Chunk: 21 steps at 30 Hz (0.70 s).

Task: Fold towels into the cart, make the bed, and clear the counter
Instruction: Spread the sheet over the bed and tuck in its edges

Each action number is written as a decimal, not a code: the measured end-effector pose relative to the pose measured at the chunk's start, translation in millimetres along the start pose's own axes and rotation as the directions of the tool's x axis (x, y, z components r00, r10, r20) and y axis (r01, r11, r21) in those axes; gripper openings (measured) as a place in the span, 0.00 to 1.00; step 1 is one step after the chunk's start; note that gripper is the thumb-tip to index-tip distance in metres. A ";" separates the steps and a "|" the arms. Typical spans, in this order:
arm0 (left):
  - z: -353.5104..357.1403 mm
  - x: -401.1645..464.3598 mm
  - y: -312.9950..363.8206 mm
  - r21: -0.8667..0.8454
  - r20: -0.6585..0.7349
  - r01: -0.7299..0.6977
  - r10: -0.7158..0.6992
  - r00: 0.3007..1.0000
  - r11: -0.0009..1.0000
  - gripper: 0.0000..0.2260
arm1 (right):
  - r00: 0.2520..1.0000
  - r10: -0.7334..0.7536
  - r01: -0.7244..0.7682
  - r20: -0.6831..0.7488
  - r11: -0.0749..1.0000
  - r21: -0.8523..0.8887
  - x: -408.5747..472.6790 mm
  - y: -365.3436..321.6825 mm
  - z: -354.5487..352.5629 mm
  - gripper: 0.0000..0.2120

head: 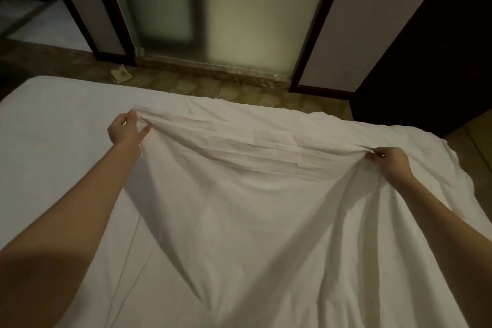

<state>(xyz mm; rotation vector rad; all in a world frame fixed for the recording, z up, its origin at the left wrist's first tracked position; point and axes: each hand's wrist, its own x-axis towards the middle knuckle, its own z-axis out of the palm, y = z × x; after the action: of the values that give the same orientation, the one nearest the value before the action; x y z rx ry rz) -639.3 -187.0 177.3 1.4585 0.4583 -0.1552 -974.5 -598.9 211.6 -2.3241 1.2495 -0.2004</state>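
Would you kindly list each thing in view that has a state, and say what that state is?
White sheet: lifted and bunched along its far edge, partly spread over the bed.
Bed: left part covered smooth and flat.
Left hand: pinches the sheet's edge.
Right hand: pinches the sheet's edge.
Frosted glass door: looks closed.

- I can read no text, label, brand, number or sign anywhere around the white sheet that my fingers hold; its cloth is plain, and nothing beyond it bears writing.
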 end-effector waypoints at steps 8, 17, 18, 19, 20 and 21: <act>60.9 65.1 16.9 0.002 0.070 -0.093 0.093 0.993 0.996 0.03 | 0.988 -0.006 -0.022 -0.151 0.983 -0.181 93.7 -47.1 33.4 0.14; 84.7 102.4 -25.3 0.432 0.299 -0.345 0.229 0.926 0.833 0.12 | 0.982 0.010 -0.044 0.187 0.983 0.179 138.0 -72.3 82.0 0.26; 75.9 105.2 -44.6 0.463 0.359 -0.346 0.185 0.915 0.816 0.19 | 0.959 0.002 -0.051 0.284 0.985 0.167 131.4 -70.1 95.9 0.30; 67.2 104.9 -62.4 0.488 0.398 -0.338 0.140 0.907 0.805 0.25 | 0.941 -0.005 -0.049 0.339 0.987 0.151 122.3 -67.7 109.4 0.33; 58.9 102.6 -78.1 0.521 0.412 -0.324 0.101 0.906 0.790 0.29 | 0.932 -0.019 -0.037 0.363 0.989 0.145 110.2 -64.2 122.0 0.34; 52.0 99.5 -90.1 0.560 0.409 -0.309 0.067 0.910 0.769 0.32 | 0.925 -0.041 -0.014 0.377 0.990 0.141 97.0 -60.0 133.0 0.35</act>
<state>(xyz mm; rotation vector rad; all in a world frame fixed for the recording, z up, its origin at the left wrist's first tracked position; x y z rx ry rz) -572.3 -231.5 57.9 2.0589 -0.0792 -0.4395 -828.1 -603.8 115.5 -2.1202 0.9910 0.1489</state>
